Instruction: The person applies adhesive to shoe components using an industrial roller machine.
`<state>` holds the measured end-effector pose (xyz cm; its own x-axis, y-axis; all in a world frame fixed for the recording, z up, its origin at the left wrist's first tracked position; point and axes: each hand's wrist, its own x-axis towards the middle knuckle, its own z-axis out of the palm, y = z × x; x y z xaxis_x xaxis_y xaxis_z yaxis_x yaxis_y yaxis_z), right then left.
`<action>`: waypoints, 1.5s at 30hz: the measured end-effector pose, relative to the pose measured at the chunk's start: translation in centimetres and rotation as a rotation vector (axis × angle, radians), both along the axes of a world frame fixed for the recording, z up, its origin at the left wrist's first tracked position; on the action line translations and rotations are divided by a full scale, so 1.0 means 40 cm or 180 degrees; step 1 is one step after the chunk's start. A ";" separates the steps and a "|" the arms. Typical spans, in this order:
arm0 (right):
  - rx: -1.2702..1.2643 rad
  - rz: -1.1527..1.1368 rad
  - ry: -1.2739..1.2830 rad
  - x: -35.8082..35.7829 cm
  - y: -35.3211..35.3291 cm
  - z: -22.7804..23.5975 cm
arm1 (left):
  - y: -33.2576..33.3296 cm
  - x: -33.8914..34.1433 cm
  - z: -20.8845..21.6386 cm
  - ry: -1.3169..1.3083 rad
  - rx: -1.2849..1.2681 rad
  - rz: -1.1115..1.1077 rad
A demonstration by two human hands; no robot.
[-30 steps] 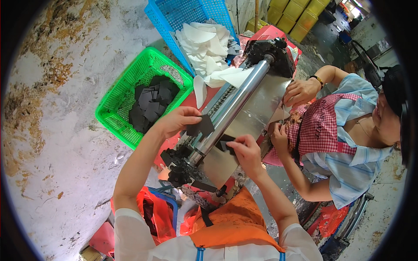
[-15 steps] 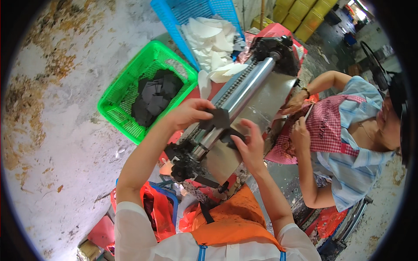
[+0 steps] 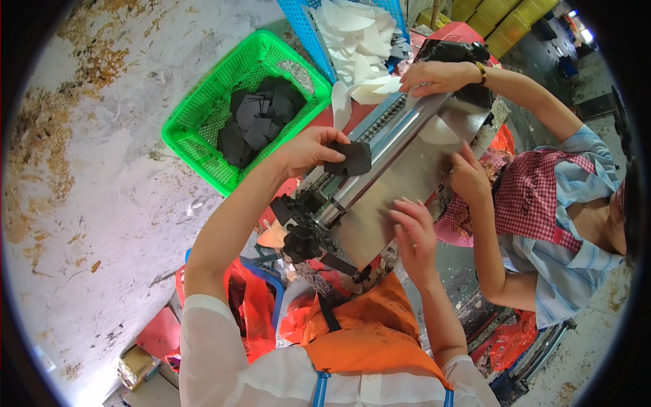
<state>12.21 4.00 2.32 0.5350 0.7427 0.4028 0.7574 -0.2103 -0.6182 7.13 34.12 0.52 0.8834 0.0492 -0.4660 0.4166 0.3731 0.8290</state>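
Head view: pinching, with thumb and fingers of the nearer left hand [image 3: 309, 152], a black piece [image 3: 357, 159] extending rightward from them, lengthwise roughly left-right, over the roller [image 3: 393, 153]. Holding the right hand [image 3: 416, 239] apart, loosely spread, above the plate [image 3: 363, 234].

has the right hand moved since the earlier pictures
Yes: judged against the metal roller, the right hand has drawn back, away from it, to the right.

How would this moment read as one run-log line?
left hand: pinching dark flat material at roller; right hand: open, nothing seen held, near metal plate; green basket: dark pieces inside
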 end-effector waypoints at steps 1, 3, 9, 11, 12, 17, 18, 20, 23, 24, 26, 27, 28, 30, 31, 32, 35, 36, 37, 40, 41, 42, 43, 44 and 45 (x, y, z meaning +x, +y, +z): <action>0.0109 -0.0111 0.0270 0.002 -0.021 -0.010 | 0.008 0.000 -0.005 -0.0053 0.0132 0.0080; 0.0207 -0.0379 0.1176 -0.002 -0.079 -0.038 | 0.044 -0.015 -0.027 -0.0514 0.0390 0.0322; -0.1314 0.0303 0.1075 -0.114 -0.245 -0.154 | 0.231 -0.205 -0.150 -0.0554 0.2357 0.2127; -0.1465 0.0808 0.0655 -0.165 -0.263 -0.209 | 0.234 -0.304 -0.198 0.1511 0.4706 0.2021; -0.1435 0.1019 0.0435 -0.190 -0.260 -0.246 | 0.217 -0.349 -0.216 0.1056 0.4684 0.2468; -0.1558 0.1857 -0.1382 -0.274 -0.202 -0.464 | -0.065 -0.568 -0.234 0.0377 0.4002 0.3341; -0.1717 0.1858 -0.1704 -0.288 -0.192 -0.493 | -0.142 -0.588 -0.238 0.0744 0.3644 0.3363; -0.1848 0.1970 -0.1747 -0.304 -0.175 -0.514 | -0.309 -0.606 -0.248 0.0885 0.3258 0.3128; -0.1473 0.1530 -0.0554 -0.295 -0.169 -0.443 | -0.515 -0.596 -0.252 0.0550 0.2632 0.2135; -0.1581 0.1670 -0.0222 -0.281 -0.167 -0.400 | -0.572 -0.580 -0.248 0.0193 0.2756 0.1900; -0.1545 0.2082 0.0402 -0.258 -0.179 -0.298 | -0.641 -0.568 -0.220 0.0097 0.2397 0.1666; -0.1778 0.2376 0.1396 -0.241 -0.174 -0.258 | -0.659 -0.564 -0.198 0.0487 0.1888 0.1509; -0.1925 0.2103 0.1994 -0.233 -0.178 -0.219 | -0.666 -0.562 -0.173 0.0904 0.1551 0.1082; -0.1703 0.1530 0.3194 -0.216 -0.191 -0.158 | -0.674 -0.540 -0.119 0.1111 0.1433 0.0912; -0.1639 0.1486 0.2998 -0.210 -0.195 -0.135 | -0.690 -0.522 -0.087 0.0927 0.1631 0.1162; -0.1940 0.1487 0.2862 -0.199 -0.200 -0.112 | -0.707 -0.498 -0.054 0.0765 0.1738 0.1419; -0.1638 0.1472 0.2765 -0.140 -0.194 -0.032 | -0.709 -0.438 0.049 0.0019 0.3166 0.1363; -0.1343 0.1464 0.2592 -0.102 -0.184 0.001 | -0.701 -0.417 0.087 -0.0282 0.3463 0.1319; -0.1290 0.1583 0.2445 -0.059 -0.164 0.032 | -0.683 -0.414 0.133 -0.0398 0.3700 0.1201; -0.0841 0.1214 0.1818 0.073 -0.067 0.090 | -0.578 -0.404 0.260 -0.0998 0.4310 0.1939; -0.0860 0.1183 0.1912 0.107 -0.034 0.093 | -0.536 -0.393 0.292 -0.1072 0.4561 0.2280; -0.0942 0.1068 0.1105 0.115 -0.017 0.088 | -0.491 -0.374 0.314 -0.1060 0.4617 0.2463; -0.0916 0.0852 0.0426 0.122 0.000 0.073 | -0.443 -0.356 0.328 -0.0906 0.4645 0.2705; -0.1055 0.0686 -0.0135 0.128 0.008 0.055 | -0.390 -0.343 0.337 -0.0616 0.4465 0.2593; -0.0716 0.0521 -0.0291 0.120 0.006 0.033 | -0.322 -0.313 0.329 -0.0798 0.4528 0.2473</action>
